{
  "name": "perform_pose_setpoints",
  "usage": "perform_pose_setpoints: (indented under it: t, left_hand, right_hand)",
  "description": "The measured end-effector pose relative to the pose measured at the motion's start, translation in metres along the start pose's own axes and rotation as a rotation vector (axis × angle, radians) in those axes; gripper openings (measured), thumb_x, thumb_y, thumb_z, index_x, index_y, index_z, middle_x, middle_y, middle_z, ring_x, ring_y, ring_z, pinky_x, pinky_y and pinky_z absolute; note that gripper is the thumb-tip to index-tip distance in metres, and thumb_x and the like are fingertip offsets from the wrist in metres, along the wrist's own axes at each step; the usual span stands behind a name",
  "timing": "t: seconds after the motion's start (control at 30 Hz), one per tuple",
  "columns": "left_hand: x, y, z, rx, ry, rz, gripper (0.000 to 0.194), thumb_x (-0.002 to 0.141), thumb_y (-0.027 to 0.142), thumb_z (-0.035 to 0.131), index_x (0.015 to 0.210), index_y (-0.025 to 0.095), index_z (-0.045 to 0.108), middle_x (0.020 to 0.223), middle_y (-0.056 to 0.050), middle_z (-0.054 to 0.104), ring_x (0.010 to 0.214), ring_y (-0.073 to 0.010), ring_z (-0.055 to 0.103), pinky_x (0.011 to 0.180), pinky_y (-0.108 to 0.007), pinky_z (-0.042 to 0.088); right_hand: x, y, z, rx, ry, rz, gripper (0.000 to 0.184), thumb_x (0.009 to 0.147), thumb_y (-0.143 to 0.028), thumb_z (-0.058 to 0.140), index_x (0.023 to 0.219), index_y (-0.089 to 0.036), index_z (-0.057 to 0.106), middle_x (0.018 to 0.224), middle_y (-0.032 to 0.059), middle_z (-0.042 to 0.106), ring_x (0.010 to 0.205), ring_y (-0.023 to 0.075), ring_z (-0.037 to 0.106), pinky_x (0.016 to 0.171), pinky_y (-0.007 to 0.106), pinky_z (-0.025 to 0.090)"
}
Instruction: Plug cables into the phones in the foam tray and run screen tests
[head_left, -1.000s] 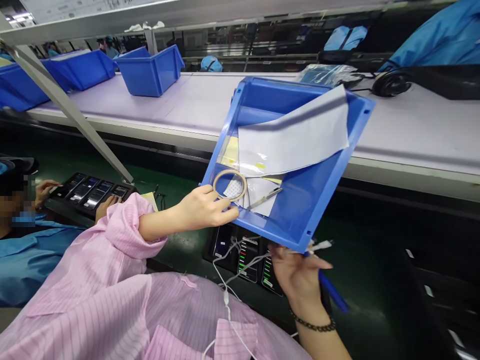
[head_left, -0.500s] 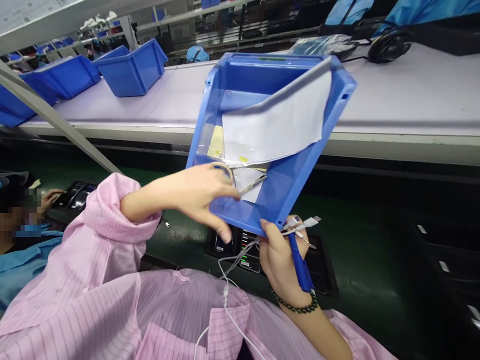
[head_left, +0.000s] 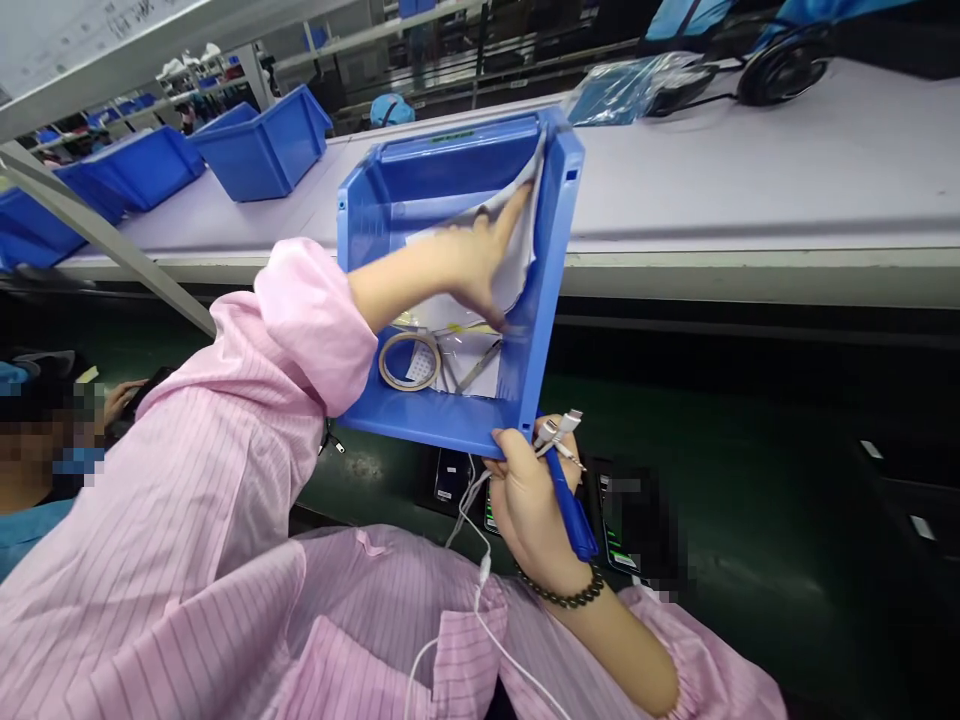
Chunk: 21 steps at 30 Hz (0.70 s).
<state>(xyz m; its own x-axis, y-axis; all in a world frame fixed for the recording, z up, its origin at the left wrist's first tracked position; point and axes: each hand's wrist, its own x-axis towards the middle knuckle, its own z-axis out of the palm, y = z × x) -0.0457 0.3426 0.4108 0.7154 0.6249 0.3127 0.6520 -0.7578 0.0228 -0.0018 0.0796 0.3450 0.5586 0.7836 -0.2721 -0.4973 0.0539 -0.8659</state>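
Observation:
A blue plastic bin (head_left: 560,260) is held tilted toward me in front of the bench. My left hand (head_left: 476,265) reaches inside it, fingers spread, touching a white paper sheet (head_left: 523,262) against the right wall. At the bin's near right corner, my right hand (head_left: 529,510) grips the edge. The same hand also holds a blue pen (head_left: 574,515) and white cables with plugs (head_left: 564,428). On the bin's floor lie a tape roll (head_left: 410,387) and a slim metal tool, perhaps tweezers (head_left: 480,365).
Other blue bins (head_left: 262,150) stand on the white bench (head_left: 720,190) at the left. A plastic-wrapped packet (head_left: 611,92) and a black cable coil (head_left: 784,80) lie farther right. Phones (head_left: 454,475) sit on the dark green surface below. Another person's hand (head_left: 124,400) is at far left.
The bin has shifted left and turned. My left hand has moved from the bin's near side up to the paper, which is now bent toward the right wall. The tape roll has come into full view.

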Motion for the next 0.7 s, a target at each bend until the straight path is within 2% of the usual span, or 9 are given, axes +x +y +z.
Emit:
perform_pose_setpoints:
  t: [0.07, 0.13, 0.2, 0.27, 0.33, 0.4, 0.5, 0.6, 0.7]
  left_hand:
    - [-0.005, 0.008, 0.017, 0.036, -0.072, -0.029, 0.113, 0.068, 0.06, 0.085, 0.156, 0.014, 0.03, 0.153, -0.024, 0.04, 0.137, -0.0589, 0.038, 0.108, -0.068, 0.041]
    - [-0.005, 0.015, 0.027, 0.062, -0.074, -0.044, 0.111, 0.069, 0.06, 0.084, 0.155, 0.013, 0.033, 0.161, -0.023, 0.028, 0.142, -0.0639, 0.024, 0.111, -0.074, 0.033]
    - [-0.001, 0.015, 0.022, 0.056, -0.084, -0.018, 0.101, 0.073, 0.059, 0.081, 0.151, 0.011, 0.038, 0.16, -0.022, 0.03, 0.141, -0.0627, 0.028, 0.112, -0.073, 0.034]
    - [0.005, 0.01, 0.002, 0.05, -0.167, 0.045, 0.088, 0.077, 0.052, 0.079, 0.147, 0.01, 0.045, 0.15, -0.021, 0.045, 0.133, -0.0535, 0.046, 0.109, -0.064, 0.043]
    - [0.007, 0.001, -0.028, 0.081, -0.295, 0.117, 0.073, 0.075, 0.037, 0.081, 0.138, 0.012, 0.054, 0.126, -0.015, 0.063, 0.115, -0.0401, 0.063, 0.1, -0.051, 0.053]
    - [0.003, -0.007, -0.059, 0.129, -0.367, 0.172, 0.049, 0.074, 0.026, 0.077, 0.119, 0.014, 0.066, 0.102, -0.007, 0.068, 0.099, -0.0316, 0.068, 0.093, -0.045, 0.056]
    - [-0.016, -0.008, -0.091, 0.132, -0.248, 0.218, 0.018, 0.083, 0.022, 0.066, 0.1, 0.016, 0.069, 0.087, -0.003, 0.064, 0.092, -0.027, 0.069, 0.089, -0.04, 0.054]
    - [-0.043, 0.005, -0.106, 0.223, -0.043, 0.18, 0.034, 0.094, 0.015, 0.047, 0.124, 0.02, 0.063, 0.086, -0.004, 0.064, 0.088, -0.0248, 0.069, 0.081, -0.037, 0.051]
    - [-0.061, 0.02, -0.106, 0.362, -0.049, 0.209, 0.051, 0.099, 0.009, 0.028, 0.138, 0.028, 0.054, 0.097, -0.005, 0.065, 0.09, -0.0235, 0.067, 0.081, -0.038, 0.046]
  right_hand:
    - [0.001, 0.0, 0.0, 0.002, 0.013, 0.007, 0.045, 0.056, -0.028, 0.071, 0.079, -0.025, 0.033, 0.063, -0.012, 0.039, 0.053, 0.0067, 0.043, 0.051, 0.02, 0.039]
    - [0.001, -0.002, 0.001, 0.01, 0.025, 0.022, 0.045, 0.055, -0.028, 0.072, 0.079, -0.025, 0.035, 0.062, -0.0123, 0.04, 0.052, 0.0061, 0.043, 0.05, 0.019, 0.039]
    - [0.001, -0.005, 0.003, 0.014, 0.038, 0.052, 0.045, 0.053, -0.028, 0.073, 0.079, -0.024, 0.036, 0.062, -0.0124, 0.041, 0.052, 0.0055, 0.043, 0.049, 0.017, 0.039]
    - [-0.001, -0.009, 0.007, 0.021, 0.055, 0.085, 0.046, 0.051, -0.029, 0.073, 0.078, -0.024, 0.036, 0.062, -0.0126, 0.041, 0.051, 0.0051, 0.043, 0.049, 0.017, 0.039]
    - [-0.003, -0.013, 0.01, 0.032, 0.067, 0.106, 0.047, 0.049, -0.029, 0.074, 0.078, -0.024, 0.036, 0.061, -0.0129, 0.04, 0.05, 0.0045, 0.042, 0.048, 0.016, 0.039]
    - [-0.005, -0.016, 0.013, 0.047, 0.055, 0.102, 0.047, 0.05, -0.028, 0.074, 0.077, -0.024, 0.035, 0.061, -0.0131, 0.039, 0.049, 0.0037, 0.04, 0.048, 0.015, 0.039]
    - [-0.006, -0.018, 0.015, 0.074, 0.023, 0.079, 0.048, 0.051, -0.027, 0.074, 0.075, -0.023, 0.033, 0.06, -0.0133, 0.037, 0.048, 0.0026, 0.037, 0.047, 0.014, 0.037]
    - [-0.007, -0.018, 0.016, 0.09, 0.013, 0.076, 0.048, 0.051, -0.026, 0.074, 0.074, -0.023, 0.032, 0.059, -0.0134, 0.036, 0.047, 0.0023, 0.035, 0.046, 0.014, 0.035]
    - [-0.006, -0.018, 0.016, 0.094, 0.013, 0.081, 0.047, 0.052, -0.024, 0.074, 0.073, -0.023, 0.032, 0.057, -0.0138, 0.034, 0.046, 0.0024, 0.032, 0.045, 0.014, 0.034]
